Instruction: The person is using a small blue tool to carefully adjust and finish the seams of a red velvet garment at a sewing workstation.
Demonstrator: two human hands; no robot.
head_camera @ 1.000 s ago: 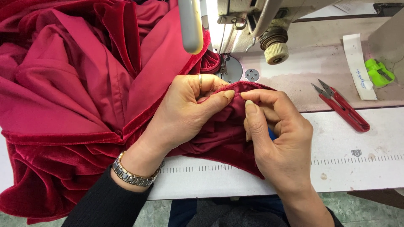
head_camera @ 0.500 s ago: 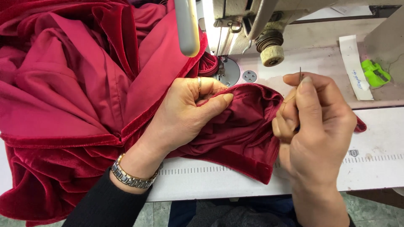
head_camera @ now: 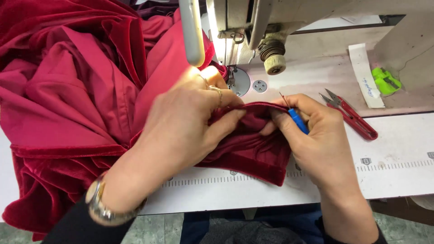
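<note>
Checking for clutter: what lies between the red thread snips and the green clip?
In the head view, a white paper strip lies between the red snips and the green clip.

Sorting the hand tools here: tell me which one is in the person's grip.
The blue-handled seam ripper, pinched in the right hand against the red velvet. The red thread snips lie untouched on the table.

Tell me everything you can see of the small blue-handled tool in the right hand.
The blue-handled tool is slim: a bright blue, plastic-looking handle with a thin metal pin pointing up and left. The right hand pinches it between thumb and fingers, hiding the handle's lower end. It lies tilted, its tip just above the folded edge of the red velvet fabric; whether the tip touches the fabric cannot be told.
</note>
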